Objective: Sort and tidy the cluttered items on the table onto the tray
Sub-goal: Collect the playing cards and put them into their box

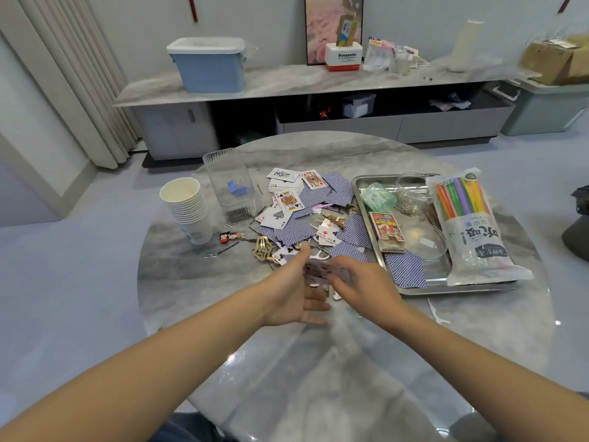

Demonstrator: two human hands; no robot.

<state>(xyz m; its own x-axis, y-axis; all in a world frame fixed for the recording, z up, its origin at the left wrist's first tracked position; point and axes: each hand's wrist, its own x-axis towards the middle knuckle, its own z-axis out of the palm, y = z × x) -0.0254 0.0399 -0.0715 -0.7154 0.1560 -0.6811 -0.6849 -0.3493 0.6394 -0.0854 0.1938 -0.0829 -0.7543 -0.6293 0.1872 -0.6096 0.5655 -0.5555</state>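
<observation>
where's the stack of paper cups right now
In the head view, the stack of paper cups lies tilted on the table's left side, beside the clear plastic container.

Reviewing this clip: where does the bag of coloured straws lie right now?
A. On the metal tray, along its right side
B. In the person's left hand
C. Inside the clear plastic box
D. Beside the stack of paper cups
A: the bag of coloured straws lies along the right side of the metal tray, far from the paper cups.
</observation>
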